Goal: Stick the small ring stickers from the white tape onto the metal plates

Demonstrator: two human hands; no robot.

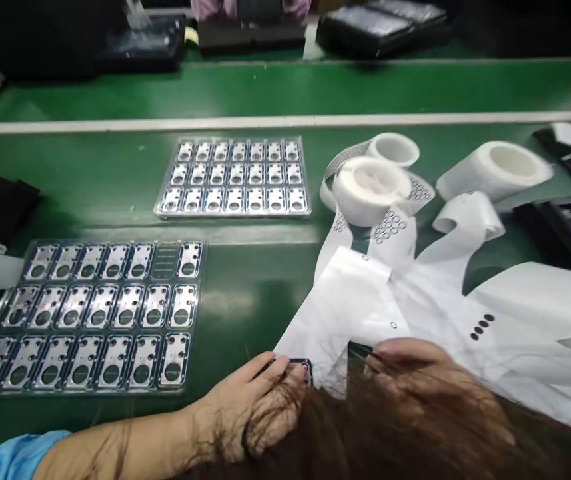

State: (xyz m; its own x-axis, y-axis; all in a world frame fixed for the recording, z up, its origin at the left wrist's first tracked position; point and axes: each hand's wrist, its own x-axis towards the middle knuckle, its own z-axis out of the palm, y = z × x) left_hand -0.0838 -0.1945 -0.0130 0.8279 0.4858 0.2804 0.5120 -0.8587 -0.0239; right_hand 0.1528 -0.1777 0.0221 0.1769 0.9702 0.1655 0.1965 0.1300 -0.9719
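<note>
My left hand (255, 400) rests at the near edge of the green belt, its fingers closed on a small dark metal part (301, 367). My right hand (415, 373) lies just to the right of it, partly hidden under my hair; its fingertips touch the loose white liner tape (355, 300), and I cannot see whether it grips anything. A clear tray (90, 313) of silvery metal parts lies left of my left hand, with one pocket empty in its top row.
A second tray (235, 177) of parts sits farther back. Three white tape rolls (372, 187) with unrolled liner sprawl to the right. Black trays (570, 227) stand at the right edge. Another person's work area lies beyond the white belt line (285, 122).
</note>
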